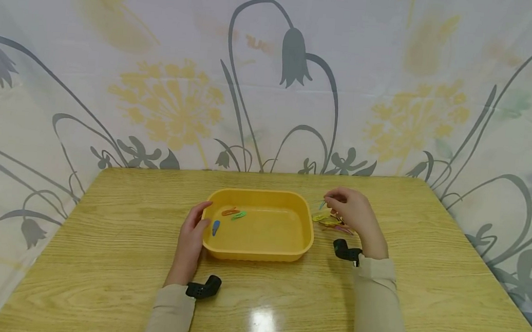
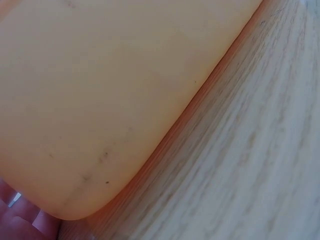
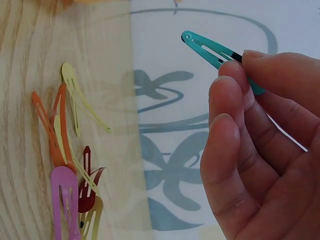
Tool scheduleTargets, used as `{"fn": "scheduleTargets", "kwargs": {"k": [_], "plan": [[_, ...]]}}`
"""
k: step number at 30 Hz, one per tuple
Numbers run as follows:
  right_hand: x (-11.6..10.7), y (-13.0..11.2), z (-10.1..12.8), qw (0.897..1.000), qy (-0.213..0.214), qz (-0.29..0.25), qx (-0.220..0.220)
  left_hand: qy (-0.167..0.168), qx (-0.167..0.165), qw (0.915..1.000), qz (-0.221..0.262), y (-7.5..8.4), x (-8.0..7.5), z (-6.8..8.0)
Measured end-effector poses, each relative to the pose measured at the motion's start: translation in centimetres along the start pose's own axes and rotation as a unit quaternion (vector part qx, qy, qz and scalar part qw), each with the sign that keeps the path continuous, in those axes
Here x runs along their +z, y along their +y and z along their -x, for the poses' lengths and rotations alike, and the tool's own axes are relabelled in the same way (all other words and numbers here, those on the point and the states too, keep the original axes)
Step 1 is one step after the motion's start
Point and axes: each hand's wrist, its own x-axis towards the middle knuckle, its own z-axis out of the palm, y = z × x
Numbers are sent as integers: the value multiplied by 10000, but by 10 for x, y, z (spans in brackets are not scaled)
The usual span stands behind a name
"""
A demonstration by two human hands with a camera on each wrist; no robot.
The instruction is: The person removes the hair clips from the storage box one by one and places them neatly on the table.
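A teal snap hair clip [image 3: 205, 47] is pinched between the thumb and fingers of my right hand [image 1: 351, 210], raised above the table just right of the yellow tray [image 1: 260, 253]. Below that hand lies a small pile of hair clips; the right wrist view shows a pink clip [image 3: 62, 185], an orange clip [image 3: 42, 112], a dark red clip [image 3: 87, 200] and pale yellow ones. My left hand [image 1: 190, 238] grips the tray's left end, thumb at the rim. Inside the tray's left part lie a blue clip [image 1: 216, 227], an orange one and a green clip [image 1: 239, 215].
The wooden table [image 1: 102, 257] extends around the tray on all sides. Behind it hangs a flower-patterned cloth [image 1: 270, 109], which also runs along both sides. Each wrist carries a small black camera [image 1: 204, 287].
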Motion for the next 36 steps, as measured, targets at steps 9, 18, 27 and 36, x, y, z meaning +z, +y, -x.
{"fn": "scheduleTargets", "kwargs": {"k": [9, 18, 27, 36], "plan": [[3, 11, -3, 9997, 0, -33, 254, 42, 110, 9999, -41, -8, -1, -5], [6, 19, -5, 9994, -39, -148, 310, 60, 132, 9999, -88, -9, -1, -5], [10, 24, -5, 9969, -141, -487, 594, 29, 90, 9999, -34, -7, -1, -4], [13, 30, -4, 9931, -133, -726, 914, 16, 79, 10000, -9, -8, -1, -4]]}}
